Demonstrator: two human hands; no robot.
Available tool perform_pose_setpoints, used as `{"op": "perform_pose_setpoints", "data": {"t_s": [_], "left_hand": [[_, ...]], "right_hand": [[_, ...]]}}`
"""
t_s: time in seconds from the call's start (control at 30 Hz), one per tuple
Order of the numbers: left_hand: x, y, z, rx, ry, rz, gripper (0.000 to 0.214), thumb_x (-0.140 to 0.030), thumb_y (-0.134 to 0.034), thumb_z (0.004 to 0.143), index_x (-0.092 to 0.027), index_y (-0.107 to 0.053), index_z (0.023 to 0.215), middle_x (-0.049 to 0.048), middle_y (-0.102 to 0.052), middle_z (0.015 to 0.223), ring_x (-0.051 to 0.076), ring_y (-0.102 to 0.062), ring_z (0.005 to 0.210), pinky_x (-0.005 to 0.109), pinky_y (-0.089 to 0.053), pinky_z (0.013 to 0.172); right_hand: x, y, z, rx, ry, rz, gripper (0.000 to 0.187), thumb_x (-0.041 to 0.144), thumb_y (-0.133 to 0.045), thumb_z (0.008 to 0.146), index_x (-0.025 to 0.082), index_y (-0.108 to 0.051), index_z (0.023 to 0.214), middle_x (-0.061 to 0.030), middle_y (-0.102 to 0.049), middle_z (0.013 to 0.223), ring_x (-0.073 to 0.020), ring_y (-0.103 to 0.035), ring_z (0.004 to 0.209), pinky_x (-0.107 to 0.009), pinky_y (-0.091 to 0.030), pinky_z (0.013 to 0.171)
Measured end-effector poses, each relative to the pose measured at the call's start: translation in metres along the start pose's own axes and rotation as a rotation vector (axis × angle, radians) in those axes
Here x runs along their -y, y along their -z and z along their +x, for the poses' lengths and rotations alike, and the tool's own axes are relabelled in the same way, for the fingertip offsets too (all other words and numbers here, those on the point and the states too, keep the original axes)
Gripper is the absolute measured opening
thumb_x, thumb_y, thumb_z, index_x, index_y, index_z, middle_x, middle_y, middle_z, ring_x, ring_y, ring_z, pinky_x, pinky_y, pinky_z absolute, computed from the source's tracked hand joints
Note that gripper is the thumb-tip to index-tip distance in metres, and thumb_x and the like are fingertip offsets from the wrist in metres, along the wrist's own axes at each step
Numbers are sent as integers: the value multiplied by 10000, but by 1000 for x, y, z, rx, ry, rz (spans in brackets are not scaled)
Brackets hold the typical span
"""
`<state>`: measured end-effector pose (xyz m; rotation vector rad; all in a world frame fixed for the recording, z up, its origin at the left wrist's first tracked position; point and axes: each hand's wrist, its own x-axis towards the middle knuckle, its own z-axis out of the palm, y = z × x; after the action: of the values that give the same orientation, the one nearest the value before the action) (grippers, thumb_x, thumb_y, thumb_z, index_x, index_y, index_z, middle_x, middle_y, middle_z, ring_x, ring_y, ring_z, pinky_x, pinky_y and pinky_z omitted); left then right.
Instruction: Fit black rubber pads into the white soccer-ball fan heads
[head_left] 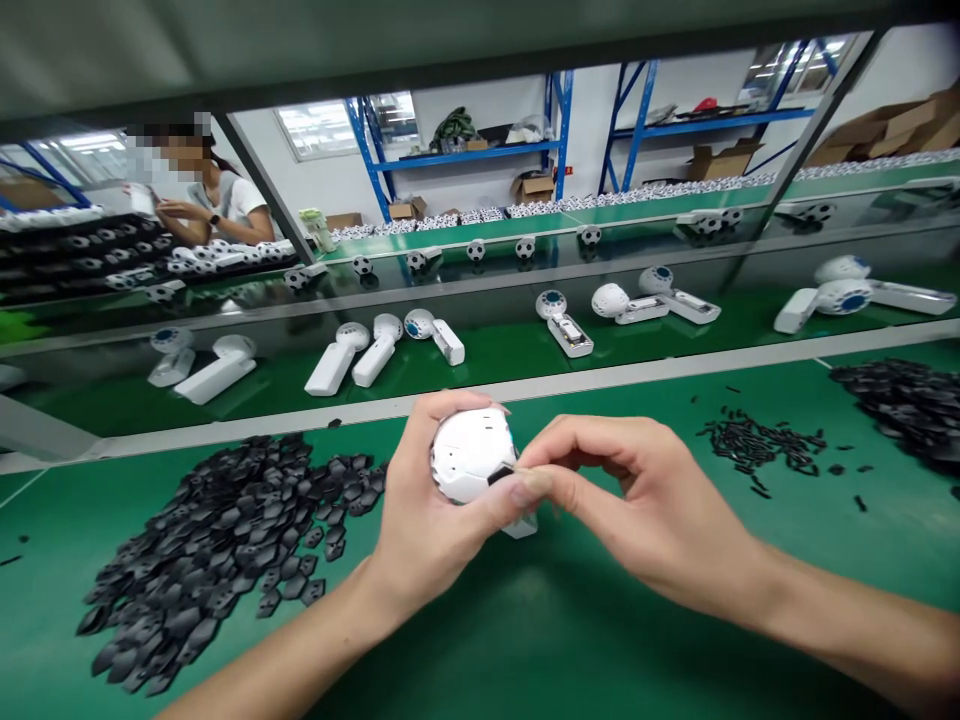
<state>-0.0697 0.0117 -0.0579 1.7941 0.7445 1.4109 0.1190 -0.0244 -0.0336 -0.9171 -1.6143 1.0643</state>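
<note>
Wrapped around a white plastic ball (465,450), my left hand (431,520) holds it above the green bench, thumb along its lower side. The ball shows small slots and panel seams, and part of a white handle (523,526) sticks out beneath it. My right hand (622,490) pinches at a small black panel piece (500,473) against the ball's right side. The fingertips partly cover that piece. Both hands meet at this spot.
Black panel pieces (225,540) lie heaped left; small dark strips (757,440) and another black heap (907,410) lie right. Beyond a pale rail, white ball-and-handle units (566,325) rest on a green belt. A person (217,195) works at far left, holding a white part.
</note>
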Motion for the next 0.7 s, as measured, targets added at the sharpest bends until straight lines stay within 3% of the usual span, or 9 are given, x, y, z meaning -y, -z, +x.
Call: {"op": "perform_pose_setpoints", "data": {"t_s": [0.07, 0.17, 0.27, 0.37, 0.53, 0.63, 0.7], "left_hand": [[2, 1, -1, -18, -59, 31, 353, -266, -888, 864, -243, -644, 1118, -24, -707, 932, 79, -644, 628, 180, -526, 565], [2, 0, -2, -35, -87, 72, 311, -251, -850, 886, -238, -639, 1114, -2, -711, 1007, 80, -652, 664, 179, -524, 565], [-2, -1, -2, 0, -83, 85, 294, -279, -833, 902, -230, -636, 1115, 6, -704, 990, 98, -671, 696, 186, -529, 566], [-6, -4, -3, 35, -97, 70, 279, -250, -815, 908, -226, -635, 1120, 0, -690, 984, 99, -686, 725, 182, -559, 600], [-6, -10, -6, 54, -117, 2, 354, -186, -861, 863, -223, -642, 1138, 22, -697, 1098, 114, -723, 819, 194, -604, 673], [-6, -8, 0, 62, -84, 7, 375, -199, -898, 839, -213, -648, 1118, 19, -720, 1037, 109, -709, 776, 195, -581, 633], [-10, 3, 12, 27, -46, 48, 365, -238, -917, 840, -213, -656, 1094, 17, -727, 995, 115, -695, 750, 215, -567, 598]], "right_hand": [[0, 9, 4, 111, -14, 31, 157, 237, -686, 1032, 220, -819, 951, -1, -814, 857, -143, -756, 768, -219, -619, 712], [-5, 21, 11, 89, 31, 46, 176, 320, -746, 1011, 237, -786, 1160, -37, -816, 1092, -189, -779, 971, -279, -648, 846], [-13, 21, 15, 145, 23, 86, 601, 347, -880, 899, 293, -643, 1449, -55, -662, 1514, -248, -647, 1390, -346, -573, 1132], [-19, 12, 16, 325, -25, 168, 928, 264, -962, 798, 322, -498, 1600, -66, -558, 1633, -267, -615, 1442, -358, -555, 1168], [-23, -1, 14, 307, 57, 171, 908, 168, -985, 739, 290, -556, 1531, -64, -630, 1541, -250, -677, 1354, -303, -593, 1095], [-24, 3, 13, 287, 47, 142, 873, 208, -954, 795, 292, -524, 1550, -59, -644, 1535, -228, -693, 1329, -288, -602, 1078], [-24, 11, 14, 179, 38, 96, 770, 291, -892, 884, 298, -514, 1555, -57, -652, 1539, -216, -691, 1337, -295, -602, 1080]]}}
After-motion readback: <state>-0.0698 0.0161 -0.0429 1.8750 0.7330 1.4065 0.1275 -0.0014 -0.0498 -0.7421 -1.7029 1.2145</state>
